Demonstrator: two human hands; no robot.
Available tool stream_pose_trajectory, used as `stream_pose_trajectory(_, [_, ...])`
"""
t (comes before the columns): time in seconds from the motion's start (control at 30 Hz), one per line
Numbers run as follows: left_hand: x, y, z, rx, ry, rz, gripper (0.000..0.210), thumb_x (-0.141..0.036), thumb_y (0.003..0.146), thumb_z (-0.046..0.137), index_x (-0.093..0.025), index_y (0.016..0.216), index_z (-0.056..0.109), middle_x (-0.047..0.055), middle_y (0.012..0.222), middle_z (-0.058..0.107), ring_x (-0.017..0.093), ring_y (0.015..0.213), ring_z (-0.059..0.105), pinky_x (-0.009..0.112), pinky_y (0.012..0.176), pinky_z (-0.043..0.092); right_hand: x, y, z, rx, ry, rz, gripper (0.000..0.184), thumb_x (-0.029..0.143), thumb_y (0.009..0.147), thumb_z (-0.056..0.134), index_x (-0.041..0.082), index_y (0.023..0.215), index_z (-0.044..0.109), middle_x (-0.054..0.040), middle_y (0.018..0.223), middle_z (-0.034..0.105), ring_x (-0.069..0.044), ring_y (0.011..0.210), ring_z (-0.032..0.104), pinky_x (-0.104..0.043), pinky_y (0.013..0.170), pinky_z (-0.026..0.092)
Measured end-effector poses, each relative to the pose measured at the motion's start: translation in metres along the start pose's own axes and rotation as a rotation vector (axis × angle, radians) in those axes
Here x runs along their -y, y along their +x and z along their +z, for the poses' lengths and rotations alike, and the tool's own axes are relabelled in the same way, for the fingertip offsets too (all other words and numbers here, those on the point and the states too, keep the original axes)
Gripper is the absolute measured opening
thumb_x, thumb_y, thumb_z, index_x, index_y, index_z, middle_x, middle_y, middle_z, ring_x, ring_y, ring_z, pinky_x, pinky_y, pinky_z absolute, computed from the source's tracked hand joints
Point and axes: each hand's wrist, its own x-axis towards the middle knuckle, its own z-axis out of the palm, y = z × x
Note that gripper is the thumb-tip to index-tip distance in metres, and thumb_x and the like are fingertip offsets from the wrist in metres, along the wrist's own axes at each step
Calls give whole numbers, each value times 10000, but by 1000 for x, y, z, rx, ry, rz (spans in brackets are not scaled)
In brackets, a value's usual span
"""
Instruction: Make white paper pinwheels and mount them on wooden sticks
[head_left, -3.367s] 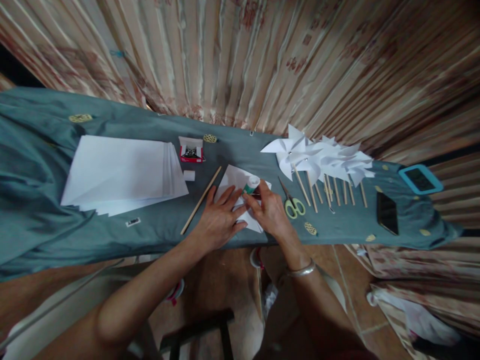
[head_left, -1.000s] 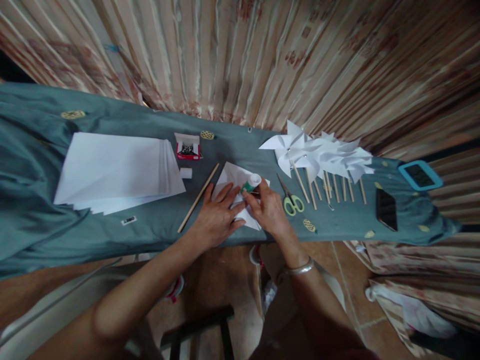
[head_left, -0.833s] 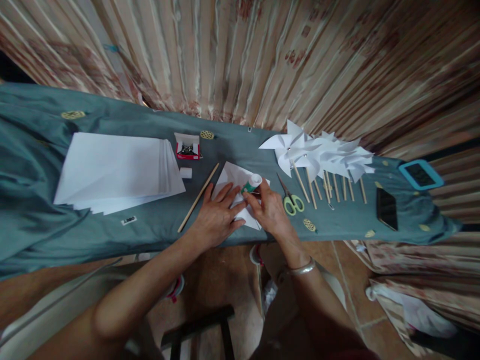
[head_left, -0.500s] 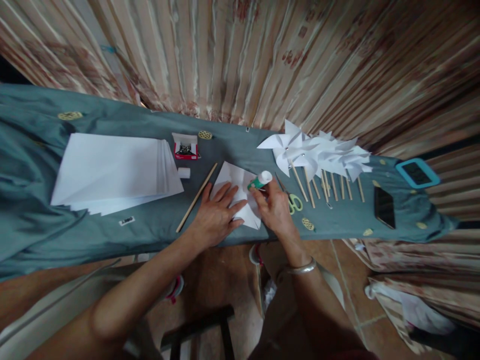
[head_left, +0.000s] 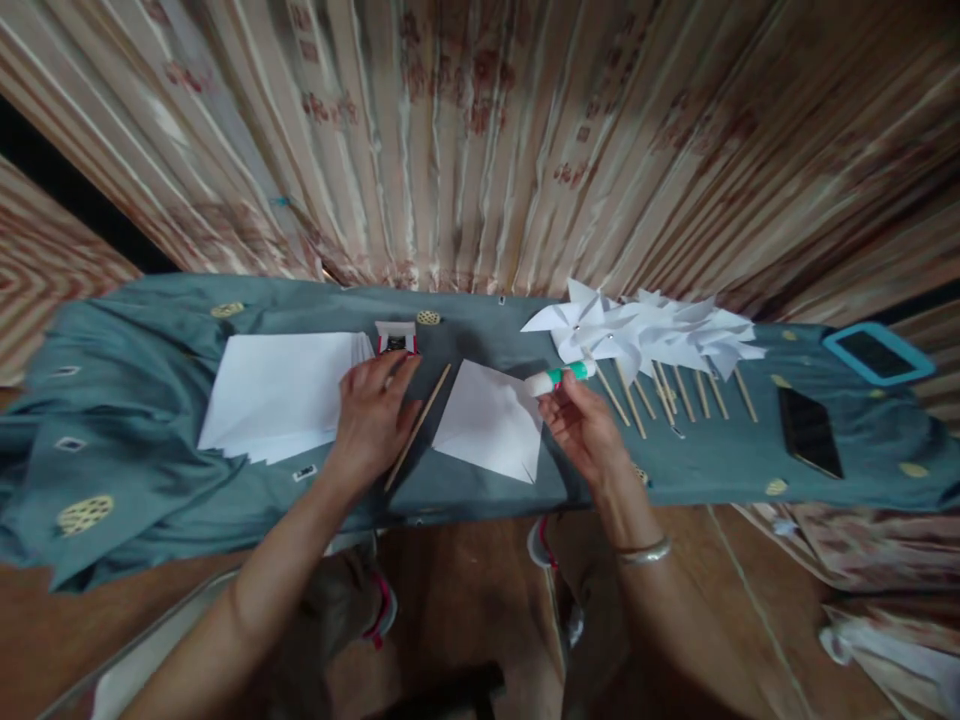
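Observation:
My right hand (head_left: pixel 589 425) grips a green and white glue stick (head_left: pixel 559 377), held sideways above the right edge of a square white sheet of paper (head_left: pixel 487 425). The sheet lies flat, with a slit visible at its near corner. Over the right end of a paper stack (head_left: pixel 285 390) is my left hand (head_left: pixel 375 415), fingers bent and the thumb apart from them. Its fingertips are close to a small red and white box (head_left: pixel 396 336) of dark metal pieces. The white cap is hidden, apparently under this hand. A thin wooden stick (head_left: pixel 418 428) lies between the left hand and the sheet.
Finished paper pinwheels (head_left: pixel 645 330) on wooden sticks lie in a row at the right. Beyond them are a dark phone (head_left: pixel 810 432) and a blue-framed device (head_left: pixel 877 353). A green cloth (head_left: pixel 465 497) covers the narrow table; a curtain (head_left: pixel 450 150) hangs behind it.
My left hand has left the sheet and moved left toward the box. The glue stick has come off the paper and turned sideways in my right hand. The view has shifted.

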Motion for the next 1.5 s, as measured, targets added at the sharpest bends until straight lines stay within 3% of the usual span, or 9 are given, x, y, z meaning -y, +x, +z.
stream_pose_trajectory(0.13, [30, 2, 2, 75, 34, -34, 432, -166, 828, 493, -205, 1246, 595, 115, 1279, 628, 319, 1176, 531, 504, 937, 445, -6, -4, 8, 53, 84, 99, 291, 386, 628, 853, 201, 681, 635, 37, 622, 677, -105, 566, 650, -210, 560, 571])
stream_pose_trajectory(0.27, [33, 6, 5, 77, -42, -90, 331, -197, 846, 480, -172, 1116, 671, 132, 1117, 705, 318, 1093, 587, 515, 924, 467, -10, -9, 19, 144, 152, 184, 243, 265, 592, 871, 175, 724, 688, -5, 757, 747, -116, 659, 695, -212, 671, 606])
stream_pose_trajectory(0.4, [16, 6, 1, 31, -546, -278, 323, -333, 790, 614, -187, 1068, 690, 96, 1118, 714, 270, 1054, 637, 461, 970, 479, -11, -16, 28, 189, 211, 199, 284, 151, 542, 856, 164, 793, 723, -6, 806, 763, -135, 741, 724, -235, 800, 609])
stream_pose_trajectory(0.5, [-4, 1, -2, 142, -1012, -507, 466, -417, 657, 751, -172, 1048, 686, 73, 1018, 740, 244, 913, 685, 411, 866, 540, -11, -20, 32, 214, 240, 236, 287, 151, 535, 860, 174, 787, 725, 23, 738, 753, -127, 699, 725, -231, 766, 620])
stream_pose_trajectory(0.63, [-22, -4, -4, 182, -1231, -640, 455, -375, 522, 849, -161, 897, 706, 38, 871, 742, 196, 817, 675, 365, 849, 535, -15, -24, 39, 240, 273, 288, 318, 148, 486, 890, 172, 755, 723, 32, 709, 750, -121, 665, 720, -217, 723, 624])
stream_pose_trajectory(0.93, [-27, -2, -8, 173, -1336, -695, 431, -293, 470, 877, -161, 845, 713, 2, 803, 723, 144, 746, 638, 290, 798, 517, -23, -25, 40, 233, 247, 297, 328, 150, 460, 908, 178, 737, 735, 27, 729, 745, -118, 706, 709, -219, 750, 608])
stream_pose_trajectory(1.3, [-27, -3, -10, 153, -1321, -704, 443, -319, 458, 885, -157, 836, 720, 0, 754, 715, 129, 686, 618, 265, 727, 515, -21, -26, 42, 192, 150, 287, 379, 189, 401, 929, 183, 720, 726, 31, 689, 725, -107, 675, 690, -223, 713, 597])
stream_pose_trajectory(1.5, [-26, -3, -10, 160, -1316, -703, 460, -348, 458, 887, -158, 842, 723, 14, 765, 727, 145, 695, 634, 285, 732, 525, -21, -24, 37, 226, 80, 240, 370, 234, 436, 927, 191, 729, 704, 43, 686, 710, -98, 674, 684, -215, 711, 582])
